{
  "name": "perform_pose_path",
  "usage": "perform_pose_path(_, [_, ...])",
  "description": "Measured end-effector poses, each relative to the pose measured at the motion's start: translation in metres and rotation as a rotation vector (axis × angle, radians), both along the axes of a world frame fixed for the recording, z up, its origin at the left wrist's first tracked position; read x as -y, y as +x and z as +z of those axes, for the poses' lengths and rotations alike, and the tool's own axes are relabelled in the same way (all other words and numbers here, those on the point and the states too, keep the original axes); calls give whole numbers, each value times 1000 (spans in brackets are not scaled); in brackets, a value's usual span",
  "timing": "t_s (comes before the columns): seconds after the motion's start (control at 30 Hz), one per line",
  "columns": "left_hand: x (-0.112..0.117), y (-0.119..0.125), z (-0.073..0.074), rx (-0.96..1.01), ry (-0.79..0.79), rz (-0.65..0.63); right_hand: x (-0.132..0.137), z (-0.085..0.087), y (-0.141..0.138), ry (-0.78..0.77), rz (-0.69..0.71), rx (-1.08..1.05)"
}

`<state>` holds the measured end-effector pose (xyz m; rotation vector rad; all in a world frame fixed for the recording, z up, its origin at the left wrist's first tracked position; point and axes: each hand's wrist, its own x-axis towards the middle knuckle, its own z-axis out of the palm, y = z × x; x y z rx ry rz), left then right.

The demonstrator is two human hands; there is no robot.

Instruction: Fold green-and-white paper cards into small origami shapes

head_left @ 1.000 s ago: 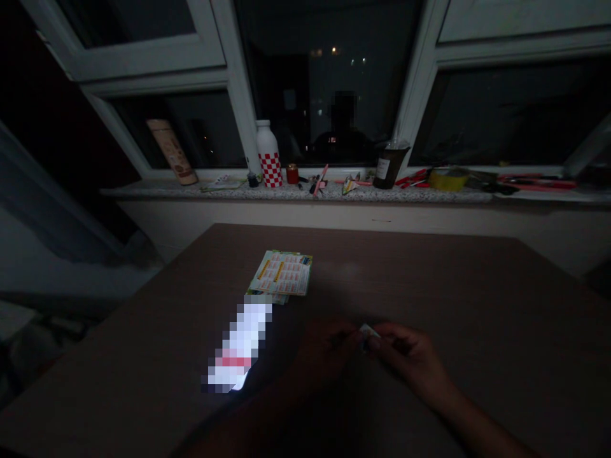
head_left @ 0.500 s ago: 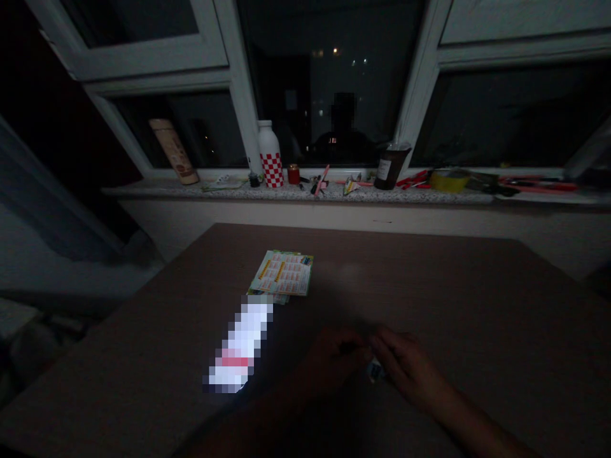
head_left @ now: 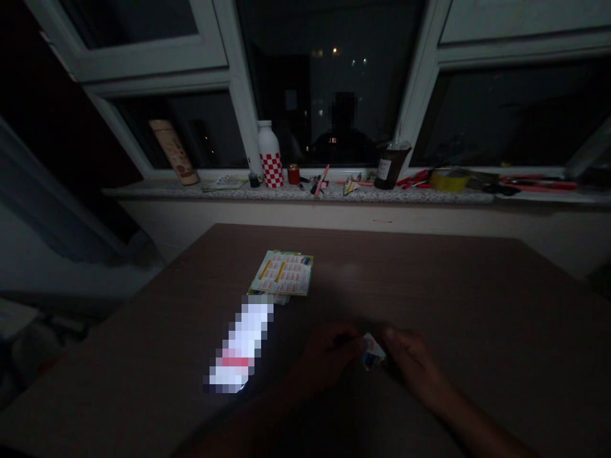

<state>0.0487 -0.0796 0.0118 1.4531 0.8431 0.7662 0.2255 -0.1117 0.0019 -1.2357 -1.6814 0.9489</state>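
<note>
Between my two hands is a small folded piece of printed paper [head_left: 373,352], pale at the top and dark blue lower down. My left hand [head_left: 331,356] pinches its left edge with the fingertips. At its right edge my right hand [head_left: 414,366] is closed, thumb and fingers together against the paper; dim light partly hides those fingertips. Farther away on the table lies a stack of printed sheets [head_left: 286,273] with columns of small print and yellow strips. A brightly lit, blurred-out phone-like slab [head_left: 243,343] lies left of my hands, touching or nearly touching the stack.
The brown table [head_left: 453,280] reaches to the wall under a window. Along the granite sill [head_left: 214,191] stand a tan tumbler [head_left: 174,152], a red-checked white bottle [head_left: 271,156], a small red jar [head_left: 293,174], a dark drink cup [head_left: 390,168] and a yellow tape roll [head_left: 449,180].
My hands have moved slightly apart, and my right fingers have shifted right. More of the folded paper now shows between them. The stack and the lit slab have stayed put.
</note>
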Motion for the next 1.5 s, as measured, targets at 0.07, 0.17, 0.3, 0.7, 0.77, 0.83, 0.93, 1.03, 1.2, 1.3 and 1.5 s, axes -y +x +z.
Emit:
perform_pose_path(0.07, [-1, 0, 0, 5, 7, 32, 1, 4, 1, 28, 33, 13])
perform_pose_path(0.17, [-2, 0, 0, 15, 43, 57, 1, 10, -1, 63, 74, 55])
perform_pose_path(0.3, [-1, 0, 1, -49, 124, 14, 1, 12, -4, 27, 116, 51])
perform_pose_path(0.7, [0, 3, 6, -120, 36, 111, 2, 10, -5, -47, -7, -143])
perform_pose_path(0.77, [-2, 3, 5, -103, 24, 73, 2, 8, -3, -39, -77, -186])
perform_pose_path(0.83, [-3, 2, 4, -96, 27, 14, 2, 7, -2, -27, -121, -202])
perform_pose_path(0.93, [-3, 0, 0, -111, 32, -46, 1, 9, 0, 17, -117, -149])
perform_pose_path(1.03, [-2, -1, -1, -184, 111, -43, 0, 15, 1, 108, -54, -39])
perform_pose_path(1.2, [2, -2, 4, -253, 362, 62, -1, 20, 1, 198, 43, 57])
perform_pose_path(1.3, [2, -2, 7, -274, 425, 80, -1, 18, 1, 202, 38, 79])
perform_pose_path(1.5, [-1, -2, 9, -290, 484, 51, -1, 14, 1, 219, 60, 125])
